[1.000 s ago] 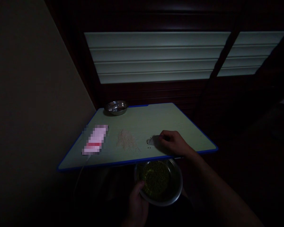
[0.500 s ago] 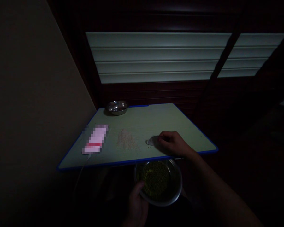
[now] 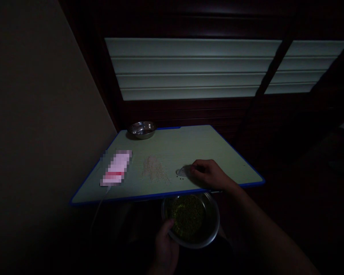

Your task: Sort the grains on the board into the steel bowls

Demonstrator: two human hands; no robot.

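My left hand (image 3: 166, 244) grips the near left rim of a metal bowl (image 3: 209, 240), thumb over the edge. The bowl is tipped slightly towards me below the table's front edge, and small green beans (image 3: 189, 217) fill its bottom. On the tabletop, my right hand (image 3: 208, 173) is closed, pinching a small, pale, thin piece (image 3: 184, 171) that looks translucent. Its exact kind is too dim to tell. A few dark beans (image 3: 180, 178) lie by its left tip. Left of it, pale grains (image 3: 154, 168) are spread in a loose heap.
The light green table (image 3: 186, 143) has a blue edge. A second metal bowl (image 3: 142, 131) stands at its back left corner. A blurred-out phone (image 3: 116, 168) lies at the left, its cable (image 3: 99, 208) hanging over the front edge. A wall and slatted panels enclose the table.
One more dark bean shows beside the pale piece's tip. The right hand and the piece have barely shifted, and the left hand still holds the bowl.
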